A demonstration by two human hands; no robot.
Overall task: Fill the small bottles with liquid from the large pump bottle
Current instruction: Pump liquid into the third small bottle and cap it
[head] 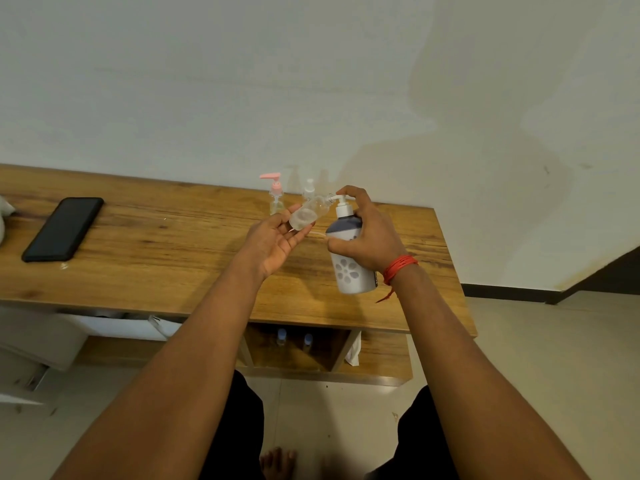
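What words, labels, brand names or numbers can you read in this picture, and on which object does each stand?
No text here can be read.
large pump bottle: a flower pattern only; the dark strip down its side is too blurred to read.
phone: dark screen, no text.
small bottle at the pump spout: clear, no label visible.
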